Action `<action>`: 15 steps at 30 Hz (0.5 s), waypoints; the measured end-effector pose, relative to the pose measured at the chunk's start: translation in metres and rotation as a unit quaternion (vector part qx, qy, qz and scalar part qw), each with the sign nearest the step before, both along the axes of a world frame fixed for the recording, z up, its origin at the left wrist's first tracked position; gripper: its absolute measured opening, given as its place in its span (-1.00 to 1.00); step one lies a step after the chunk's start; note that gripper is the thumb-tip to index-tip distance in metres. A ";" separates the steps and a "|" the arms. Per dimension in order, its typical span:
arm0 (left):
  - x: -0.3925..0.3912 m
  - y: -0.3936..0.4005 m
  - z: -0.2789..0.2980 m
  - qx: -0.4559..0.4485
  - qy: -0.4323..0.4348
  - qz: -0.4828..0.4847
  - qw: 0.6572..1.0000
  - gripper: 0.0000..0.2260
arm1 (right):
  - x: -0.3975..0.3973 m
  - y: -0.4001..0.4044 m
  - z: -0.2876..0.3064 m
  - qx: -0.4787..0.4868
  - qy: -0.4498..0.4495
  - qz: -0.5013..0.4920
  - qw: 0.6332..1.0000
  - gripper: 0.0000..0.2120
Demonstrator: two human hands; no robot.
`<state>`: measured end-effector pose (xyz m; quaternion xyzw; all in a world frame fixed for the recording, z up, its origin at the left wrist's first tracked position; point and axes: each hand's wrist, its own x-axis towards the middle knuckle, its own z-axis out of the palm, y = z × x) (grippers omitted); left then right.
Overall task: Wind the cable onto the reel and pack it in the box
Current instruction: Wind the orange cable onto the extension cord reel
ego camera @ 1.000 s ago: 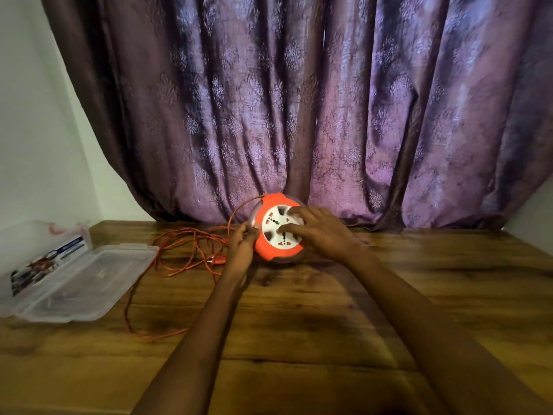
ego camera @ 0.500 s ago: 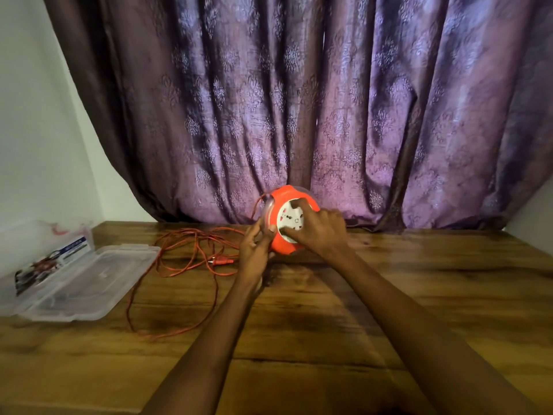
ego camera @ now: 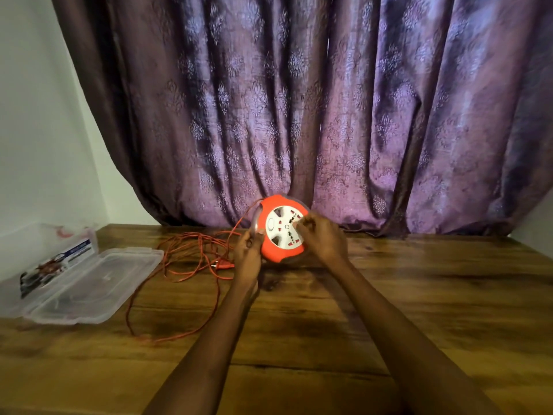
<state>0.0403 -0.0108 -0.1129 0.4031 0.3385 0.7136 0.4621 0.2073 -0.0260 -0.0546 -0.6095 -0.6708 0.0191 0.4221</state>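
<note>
Nearest the camera, two bare forearms are seen reaching forward over the wooden surface [ego camera: 419, 295] toward the reel [ego camera: 281, 230], which is taken here as the landmark. Left of the reel and nearer the camera, the loose orange cable [ego camera: 191, 259] is spread in tangled loops on the surface, one long loop trailing nearest the camera, and the plug end [ego camera: 223, 265] is lying just left of the reel's lower edge. One strand is led up from the loops to the reel's upper left rim. Further left of the reel, well apart from it, the clear plastic box [ego camera: 45, 259] is set open, with its lid [ego camera: 98, 286] folded flat on the side toward the reel; a printed label is visible on the box wall. The reel is held upright on its edge, its white socket face ringed in orange and turned to the camera. The left hand [ego camera: 248, 253] is placed at the reel's left rim, its fingers curled round that rim. The right hand [ego camera: 324, 239] is set on the reel's right side, its fingers bent onto the white face near the centre. Behind the reel, a purple patterned curtain [ego camera: 329, 115] is hung down to the surface, and a pale wall [ego camera: 39, 130] is seen to the left of the reel.
</note>
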 end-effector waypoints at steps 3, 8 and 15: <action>-0.007 0.001 0.004 -0.012 0.011 0.019 1.000 -0.92 | 0.014 0.003 0.005 0.161 -0.258 0.161 0.939 -0.75; -0.015 -0.001 0.003 -0.015 0.009 -0.031 0.999 -0.88 | 0.020 0.005 0.024 0.158 -0.497 0.192 0.831 -0.56; -0.002 -0.008 -0.001 0.010 0.039 -0.027 0.999 -0.81 | 0.021 0.004 0.033 0.192 -0.588 0.106 0.778 -0.53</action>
